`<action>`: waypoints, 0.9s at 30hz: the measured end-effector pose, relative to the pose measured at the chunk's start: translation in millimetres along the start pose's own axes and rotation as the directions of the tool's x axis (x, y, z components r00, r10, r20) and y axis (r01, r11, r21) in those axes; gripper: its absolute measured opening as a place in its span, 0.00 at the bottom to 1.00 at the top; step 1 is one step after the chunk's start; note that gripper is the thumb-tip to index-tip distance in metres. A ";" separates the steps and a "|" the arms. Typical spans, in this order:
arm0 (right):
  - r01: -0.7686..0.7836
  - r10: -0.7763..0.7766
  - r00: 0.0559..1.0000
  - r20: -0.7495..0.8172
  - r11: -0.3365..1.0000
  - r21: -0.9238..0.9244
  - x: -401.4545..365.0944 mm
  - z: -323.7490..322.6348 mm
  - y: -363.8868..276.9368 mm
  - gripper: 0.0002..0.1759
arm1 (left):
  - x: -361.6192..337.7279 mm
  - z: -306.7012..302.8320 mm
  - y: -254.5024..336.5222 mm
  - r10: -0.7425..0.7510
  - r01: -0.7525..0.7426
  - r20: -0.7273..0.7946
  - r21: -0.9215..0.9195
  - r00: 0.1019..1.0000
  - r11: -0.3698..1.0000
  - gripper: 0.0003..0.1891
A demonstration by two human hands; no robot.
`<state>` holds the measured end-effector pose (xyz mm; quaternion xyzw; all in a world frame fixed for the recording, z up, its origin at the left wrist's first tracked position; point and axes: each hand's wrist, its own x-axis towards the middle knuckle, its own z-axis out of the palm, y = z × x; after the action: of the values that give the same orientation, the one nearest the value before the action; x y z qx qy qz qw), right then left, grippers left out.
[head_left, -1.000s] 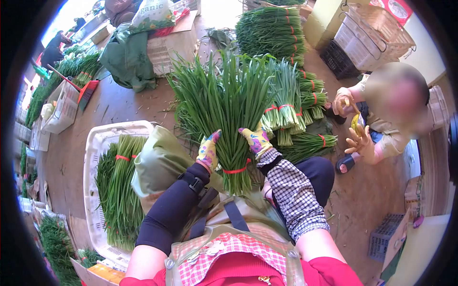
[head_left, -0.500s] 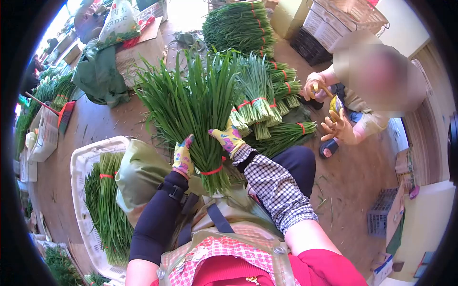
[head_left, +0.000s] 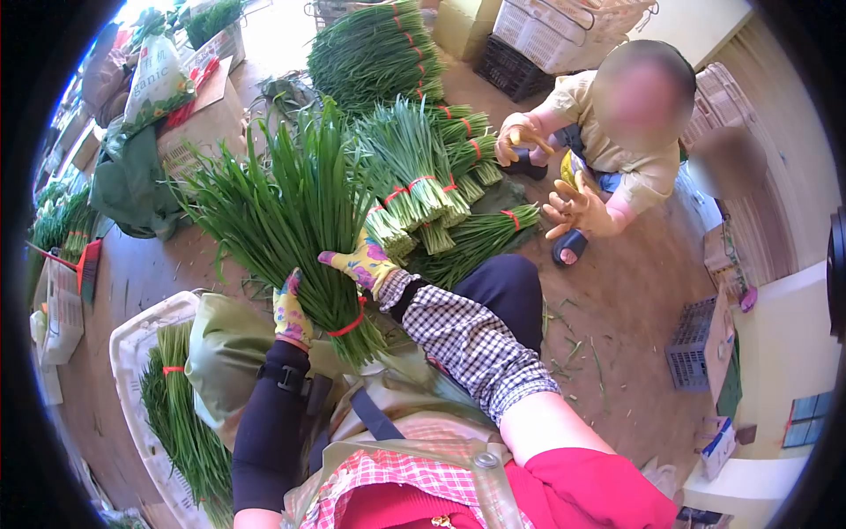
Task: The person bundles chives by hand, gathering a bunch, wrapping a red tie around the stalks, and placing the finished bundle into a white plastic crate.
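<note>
A big bunch of garlic chives (head_left: 284, 216) stands tilted over my lap, leaves up and to the left, with a red band (head_left: 351, 324) near its cut ends. On its left side, my left hand (head_left: 292, 310), in a flowered glove, is closed against the stems. My right hand (head_left: 363, 264), gloved the same way, grips the bunch from the right, its thumb across the front. Fingers behind the leaves are hidden. Just beyond my right hand lie several banded bunches (head_left: 414, 201) in a stack, and one more bunch (head_left: 480, 240) rests near my knee.
A white crate (head_left: 132, 388) at my left holds chive bunches (head_left: 181, 414). A taller chive pile (head_left: 366, 57) stands at the back. To the right, a gloved co-worker (head_left: 648, 167) handles a small yellow object (head_left: 571, 167). Farther out are stacked crates (head_left: 538, 35) and a grey crate (head_left: 692, 344).
My view has turned right, so the scene sits farther left. Both hands still hold the bunch, which leans slightly more to the left. The co-worker's head and torso show more fully.
</note>
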<state>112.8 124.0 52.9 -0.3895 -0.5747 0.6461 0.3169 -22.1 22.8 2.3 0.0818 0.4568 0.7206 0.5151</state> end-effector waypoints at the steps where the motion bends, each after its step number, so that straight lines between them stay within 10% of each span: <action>1: -0.012 0.011 1.000 -0.025 0.998 -0.054 -2.4 -2.3 -5.4 0.32 | 0.7 -0.9 0.6 0.013 -0.013 -0.005 0.007 1.000 1.000 0.15; 13: -0.012 0.015 1.000 -0.012 0.981 0.192 -10.5 -7.5 -25.1 0.32 | 5.4 -4.9 -4.0 0.065 -0.066 0.023 0.060 0.998 0.996 0.16; 23: -0.004 -0.039 0.983 -0.177 0.973 -0.232 4.7 -16.7 -11.8 0.50 | 3.4 -0.4 -2.3 0.082 -0.083 0.027 0.026 0.996 0.996 0.18; 27: 0.116 -0.139 0.935 -0.327 0.989 -0.090 19.0 -31.5 -8.9 0.47 | -4.4 12.5 2.9 0.056 -0.057 -0.072 -0.017 0.996 0.998 0.18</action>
<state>130.3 157.1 57.9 -0.4655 -0.5591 0.5291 0.4367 -14.6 26.2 13.2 0.0639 0.4656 0.7416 0.4787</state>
